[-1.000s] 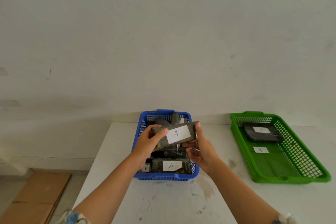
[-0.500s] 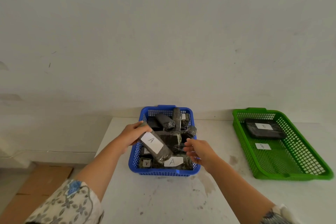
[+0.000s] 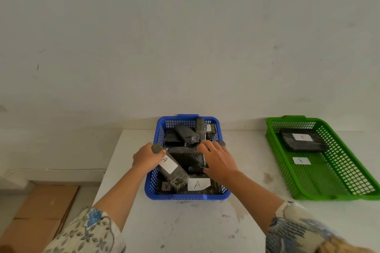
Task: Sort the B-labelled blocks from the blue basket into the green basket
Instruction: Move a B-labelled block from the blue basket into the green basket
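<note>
One A-labelled block is clamped by the left hand; the right hand rests, fingers apart, on the pile in the blue basket. Likely step: search. No B label shows beneath the fingers, so one must be uncovered. The green basket stands well right.

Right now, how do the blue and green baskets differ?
The blue basket is deep and piled with wrapped blocks; the green basket is shallow, holding one B-labelled block. The left hand grips an A-labelled block in the blue basket beside the right hand; neither touches the green basket. Both are mesh plastic on the table.
</note>
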